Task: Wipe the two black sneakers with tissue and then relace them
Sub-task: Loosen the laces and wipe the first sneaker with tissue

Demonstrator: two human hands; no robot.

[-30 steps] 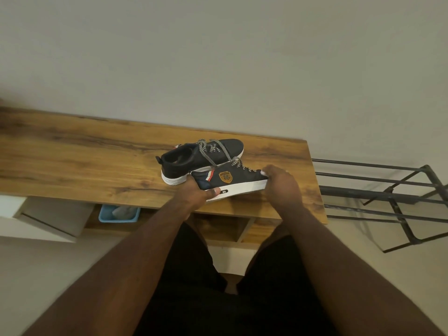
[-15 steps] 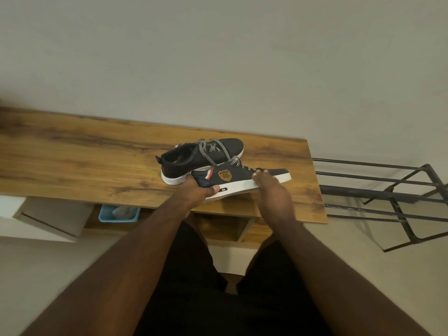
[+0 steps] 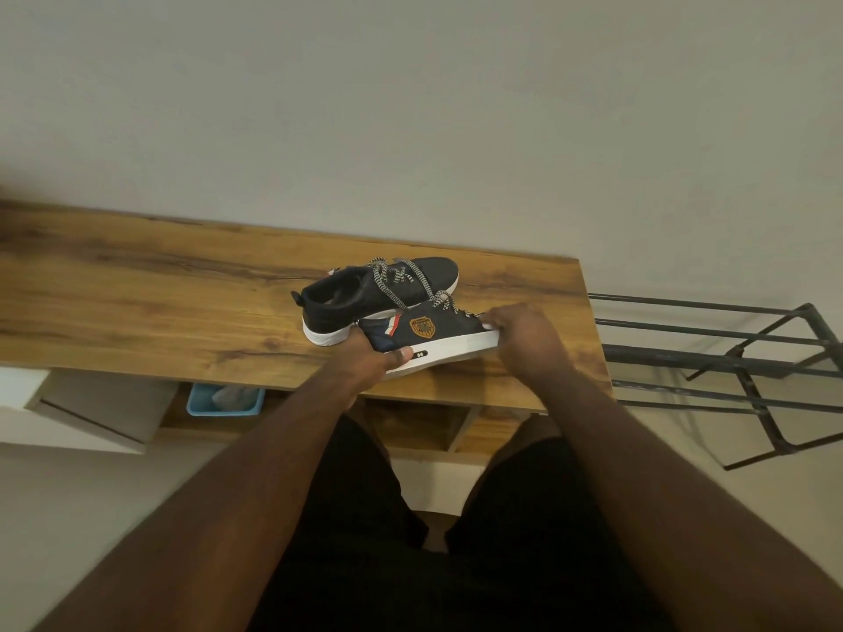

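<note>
Bare surface [image 3: 137,303] runs wide left of the far sneaker [image 3: 365,294]. Near sneaker [image 3: 433,333] sits against the far sneaker's front side, no gap between. Right of it, a narrow strip, then the edge; metal rack [image 3: 730,353] stands beyond. Wall close behind.

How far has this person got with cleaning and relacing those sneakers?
Early, it seems. Nothing looks finished: both sneakers still carry their laces. In hand is the near sneaker, tilted on the table; the left hand grips its heel while the right hand works a bit of white tissue at the toe. The far sneaker sits untouched. Still left: its wipe, and all relacing.
</note>
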